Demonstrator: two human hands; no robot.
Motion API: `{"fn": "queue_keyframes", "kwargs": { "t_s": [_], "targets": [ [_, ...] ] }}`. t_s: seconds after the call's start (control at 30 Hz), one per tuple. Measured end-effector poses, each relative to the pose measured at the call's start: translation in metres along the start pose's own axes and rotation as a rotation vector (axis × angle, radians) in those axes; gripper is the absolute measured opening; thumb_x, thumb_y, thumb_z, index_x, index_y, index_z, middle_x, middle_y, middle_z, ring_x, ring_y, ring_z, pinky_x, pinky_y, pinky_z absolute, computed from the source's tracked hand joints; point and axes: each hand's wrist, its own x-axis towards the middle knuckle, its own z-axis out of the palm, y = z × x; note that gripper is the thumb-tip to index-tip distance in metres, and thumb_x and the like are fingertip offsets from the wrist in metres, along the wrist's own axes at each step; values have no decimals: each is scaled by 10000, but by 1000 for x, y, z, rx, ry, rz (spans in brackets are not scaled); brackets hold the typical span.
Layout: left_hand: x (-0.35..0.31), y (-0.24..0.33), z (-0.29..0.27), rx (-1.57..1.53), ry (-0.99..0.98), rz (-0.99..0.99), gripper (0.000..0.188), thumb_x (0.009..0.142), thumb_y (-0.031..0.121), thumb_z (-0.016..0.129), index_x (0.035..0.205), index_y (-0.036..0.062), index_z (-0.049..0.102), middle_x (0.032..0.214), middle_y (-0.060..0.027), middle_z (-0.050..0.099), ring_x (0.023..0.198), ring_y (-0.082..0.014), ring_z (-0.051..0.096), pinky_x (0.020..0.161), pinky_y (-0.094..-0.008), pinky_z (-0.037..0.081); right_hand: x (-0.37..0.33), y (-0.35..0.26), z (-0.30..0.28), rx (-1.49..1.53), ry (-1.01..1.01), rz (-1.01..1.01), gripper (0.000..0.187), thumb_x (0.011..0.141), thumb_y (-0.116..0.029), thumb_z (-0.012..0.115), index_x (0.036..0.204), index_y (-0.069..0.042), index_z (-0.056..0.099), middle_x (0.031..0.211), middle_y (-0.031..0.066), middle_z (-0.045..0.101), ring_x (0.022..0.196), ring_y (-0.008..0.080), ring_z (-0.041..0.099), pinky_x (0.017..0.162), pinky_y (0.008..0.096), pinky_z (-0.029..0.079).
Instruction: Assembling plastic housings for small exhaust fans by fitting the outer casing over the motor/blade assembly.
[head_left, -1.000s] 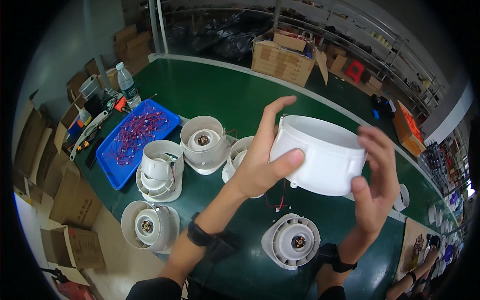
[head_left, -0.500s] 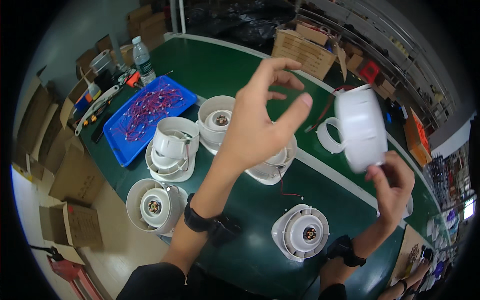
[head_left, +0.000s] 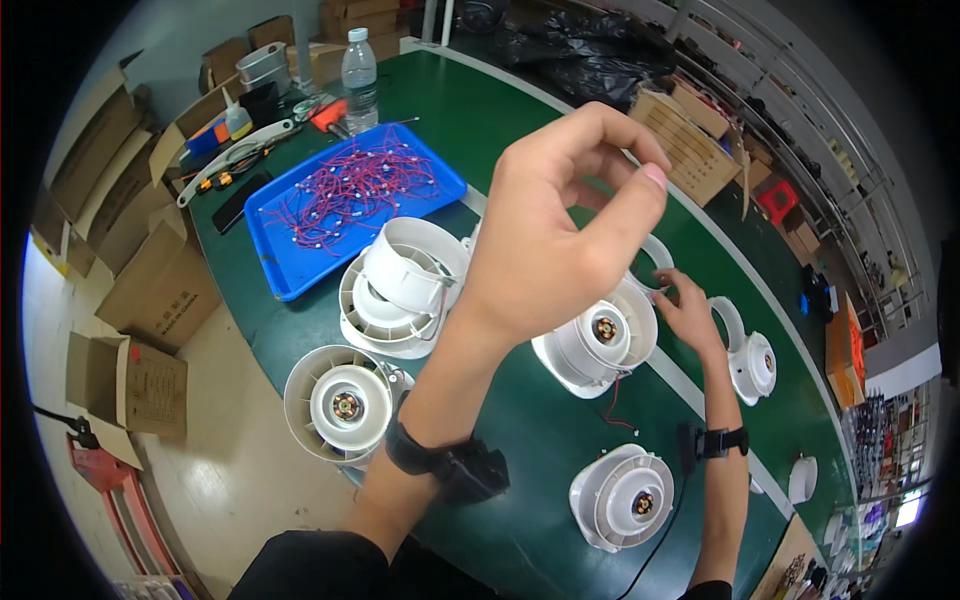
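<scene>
My left hand [head_left: 565,230] is raised over the middle of the table, its fingers loosely curled and thumb tip close against the index fingertip; nothing shows between them. Beyond it, my right hand [head_left: 690,312] has its thumb and fingers at the edge of a white plastic ring [head_left: 658,256], mostly hidden behind the left hand. Just below stands a white fan housing [head_left: 605,330] with a copper-wound motor and a trailing red wire. Another fan housing [head_left: 632,500] sits nearer, left of my right forearm. A stacked pair [head_left: 405,285] and one more housing [head_left: 340,405] stand to the left.
A blue tray [head_left: 285,280] of red-purple wires lies at the far left, near a water bottle [head_left: 360,85] and tools. A fan housing [head_left: 752,368] with a white ring [head_left: 728,318] lies at the right. Cardboard boxes [head_left: 685,150] stand past the far edge.
My right hand has moved left, from holding up a white cylindrical part to the ring beyond my left hand. My left thumb and fingers have drawn closer. The view has shifted, moving the table's contents rightward.
</scene>
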Motion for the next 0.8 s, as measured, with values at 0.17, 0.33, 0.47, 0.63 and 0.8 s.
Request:
{"fn": "queue_keyframes", "kwargs": {
  "t_s": [0.17, 0.33, 0.47, 0.63, 0.8],
  "targets": [
    [5, 2, -11, -7, 27, -47, 119, 899, 68, 606, 966, -31, 609, 705, -7, 606, 615, -37, 517, 550, -204, 395, -3, 18, 18, 79, 211, 121, 594, 851, -70, 631, 1388, -27, 383, 1282, 274, 473, 869, 262, 633, 723, 319, 532],
    [5, -2, -12, -68, 85, -68, 68, 868, 39, 612, 887, -24, 595, 605, 17, 553, 548, -17, 466, 494, -207, 349, 2, 23, 28, -45, 364, 237, 495, 854, -93, 616, 1321, -25, 468, 1311, 272, 427, 936, 320, 615, 786, 341, 525],
    [4, 4, -6, -38, 33, -96, 60, 854, 33, 621, 866, -15, 588, 549, 28, 515, 515, -11, 433, 472, -215, 321, 1, 64, 33, -288, 407, 210, 413, 909, -258, 586, 1241, -17, 542, 1317, 291, 437, 1011, 408, 594, 872, 434, 500],
    [-5, 10, 14, 21, -147, -135, 59, 836, 35, 605, 872, -2, 576, 517, -16, 498, 493, -57, 467, 449, -251, 329, 21, 68, 28, -286, 248, 293, 381, 951, -307, 558, 1170, 2, 590, 1093, 214, 628, 1008, 378, 616, 916, 434, 480],
    [-11, 3, 31, 119, -229, 19, 91, 788, 58, 622, 822, 13, 551, 522, -84, 536, 457, -243, 531, 472, -341, 401, 32, 39, 46, -102, 153, 144, 365, 951, -291, 559, 1166, 2, 594, 1067, 192, 634, 983, 347, 623, 894, 415, 488]
  ]
}}
